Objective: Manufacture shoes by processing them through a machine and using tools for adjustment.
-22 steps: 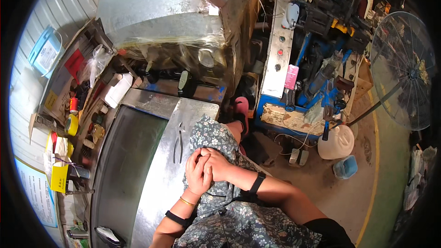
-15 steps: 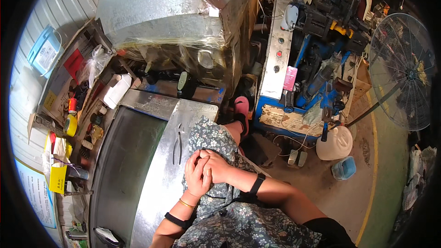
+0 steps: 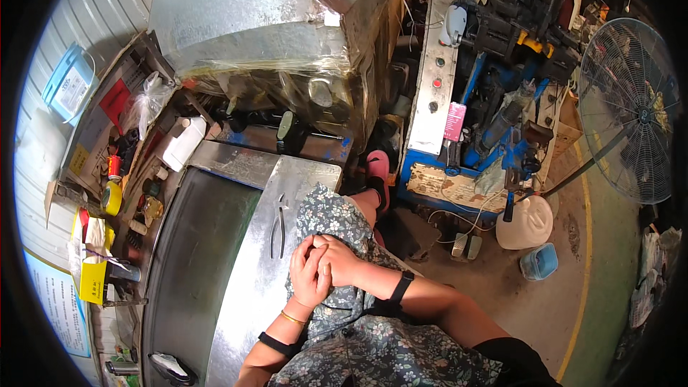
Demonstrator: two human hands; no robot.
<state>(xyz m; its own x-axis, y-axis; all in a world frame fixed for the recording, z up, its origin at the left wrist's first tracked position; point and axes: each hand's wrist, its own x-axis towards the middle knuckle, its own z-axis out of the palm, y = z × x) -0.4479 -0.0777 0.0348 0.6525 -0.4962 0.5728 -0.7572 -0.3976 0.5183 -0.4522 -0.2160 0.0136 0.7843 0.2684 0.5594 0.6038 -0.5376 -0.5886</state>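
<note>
On the floral apron over my lap, my left hand and my right hand are clasped together. Both are closed, fingers folded against one another, and no object shows between them. The palms are hidden. Just left of my knee, a pair of pliers with dark slim handles lies on the bare metal bench top, apart from both hands. Its jaws point away from me.
Left of the bench top runs a dark belt-like surface. A cluttered shelf holds a white jug and yellow tape. A blue-framed machine, a plastic canister, a blue tub and a large fan stand right.
The view has shifted very slightly. My hands stay clasped in the same place, and the pliers have not moved.
</note>
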